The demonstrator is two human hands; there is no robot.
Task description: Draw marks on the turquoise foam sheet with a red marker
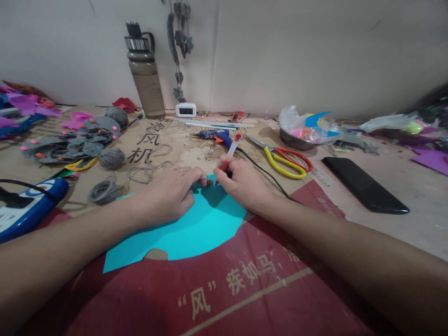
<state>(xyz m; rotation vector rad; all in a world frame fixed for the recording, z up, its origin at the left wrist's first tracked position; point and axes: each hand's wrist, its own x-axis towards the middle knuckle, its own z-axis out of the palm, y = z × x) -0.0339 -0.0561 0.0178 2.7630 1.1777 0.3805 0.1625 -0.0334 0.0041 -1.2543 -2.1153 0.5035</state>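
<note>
The turquoise sheet [206, 226] lay beneath the fingers. Those of the right hand [243, 181] grasped a red pen [232, 147], its tip at the sheet; those of the left hand [170, 193] rested bent on it (pinching or only pressing, I couldn't tell). Beyond the fingers lay a glue gun [220, 136]; to their right, scissors [269, 153], then a phone [366, 185].

Forearms [94, 227] angle inward, left fingers [194, 176] bent palm-down, right fingers [224, 176] pinching.

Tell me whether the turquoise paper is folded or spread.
Spread: the paper lies flat on the cardboard, its curved near edge in view, with the left hand on top.
</note>
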